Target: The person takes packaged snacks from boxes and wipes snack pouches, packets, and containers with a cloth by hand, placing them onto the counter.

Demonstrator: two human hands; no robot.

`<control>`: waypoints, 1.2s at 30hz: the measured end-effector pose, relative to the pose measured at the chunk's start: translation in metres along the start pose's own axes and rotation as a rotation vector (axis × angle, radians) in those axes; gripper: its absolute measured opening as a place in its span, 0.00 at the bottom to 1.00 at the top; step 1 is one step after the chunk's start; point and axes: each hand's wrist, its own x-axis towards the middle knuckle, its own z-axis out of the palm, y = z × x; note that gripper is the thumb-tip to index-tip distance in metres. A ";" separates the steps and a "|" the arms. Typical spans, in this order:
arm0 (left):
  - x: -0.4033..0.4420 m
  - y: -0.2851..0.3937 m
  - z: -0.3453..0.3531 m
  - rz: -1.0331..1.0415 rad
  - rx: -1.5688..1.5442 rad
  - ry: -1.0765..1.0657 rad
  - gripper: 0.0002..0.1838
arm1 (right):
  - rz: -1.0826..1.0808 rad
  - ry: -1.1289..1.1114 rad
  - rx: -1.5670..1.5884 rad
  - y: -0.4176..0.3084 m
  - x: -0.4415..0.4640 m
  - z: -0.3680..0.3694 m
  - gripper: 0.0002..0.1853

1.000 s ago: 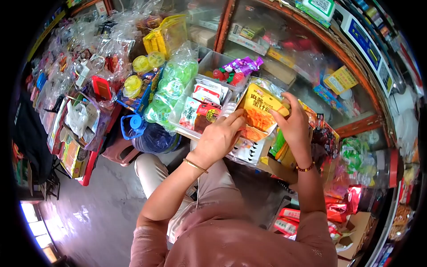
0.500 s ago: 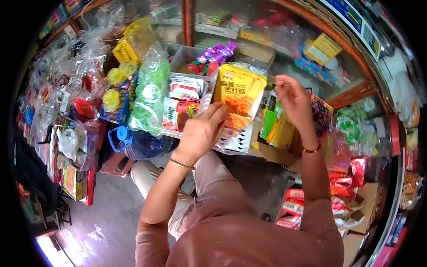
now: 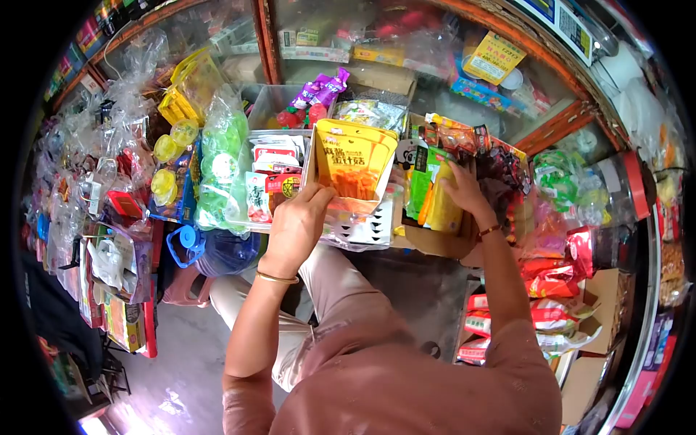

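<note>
My left hand [image 3: 299, 221] is closed on the lower left edge of an open box of yellow snack packets [image 3: 355, 161], which is tilted above a plastic bin [image 3: 255, 226]. Red and white packets [image 3: 275, 170] lie in that bin, left of the box. My right hand [image 3: 464, 190] reaches into a cardboard box [image 3: 438, 243] with green and yellow packets [image 3: 428, 185]. Its fingers touch the top of a yellow packet [image 3: 444, 210] there; whether they grip it is unclear. White packets with black marks [image 3: 370, 225] lie below the yellow box.
Green round items in clear wrap [image 3: 220, 163] and a blue-capped water jug [image 3: 225, 250] are at the left. Glass cabinet doors [image 3: 319, 43] stand behind. At the right are a red-lidded jar [image 3: 616, 190] and a carton [image 3: 605, 304] beside red packets [image 3: 547, 315].
My right hand has left the yellow snack packets and moved right and down to the cardboard box. My left hand still holds the box of yellow packets. The view has shifted to the right.
</note>
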 end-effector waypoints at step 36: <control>-0.052 0.090 0.085 -0.428 -1.996 -0.882 0.36 | -0.632 -0.212 1.027 -0.150 -0.068 -0.136 0.07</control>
